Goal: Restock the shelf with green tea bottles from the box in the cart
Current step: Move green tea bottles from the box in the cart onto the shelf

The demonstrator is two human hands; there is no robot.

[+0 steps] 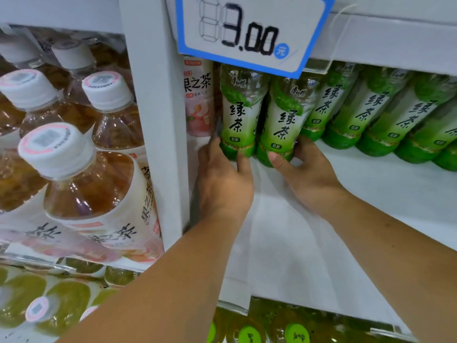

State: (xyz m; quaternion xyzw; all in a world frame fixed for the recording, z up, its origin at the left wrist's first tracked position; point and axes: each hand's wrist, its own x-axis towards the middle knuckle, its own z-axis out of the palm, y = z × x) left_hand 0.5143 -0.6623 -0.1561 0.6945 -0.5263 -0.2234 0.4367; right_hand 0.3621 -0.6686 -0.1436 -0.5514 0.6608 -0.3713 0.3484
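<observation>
Two green tea bottles [241,112] [282,122] were steadied upright at the white shelf [371,184] rear, each gripped at its base by the left hand [223,184] and right hand [309,177], apparently to extend the stocked row [376,115] leftward toward the peach tea bottle [199,97].

Bright, even, near-shadowless light (white shelf [346,194] washed pale), soft blur and wide-angle bending toward the edges.

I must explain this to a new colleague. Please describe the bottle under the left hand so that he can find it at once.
Find the blue-edged price card reading 3.00. Under it, on the white shelf, stands a row of green tea bottles. The wanted bottle is the leftmost green one, touching the pink peach tea bottle, with the left hand at its base.
</observation>
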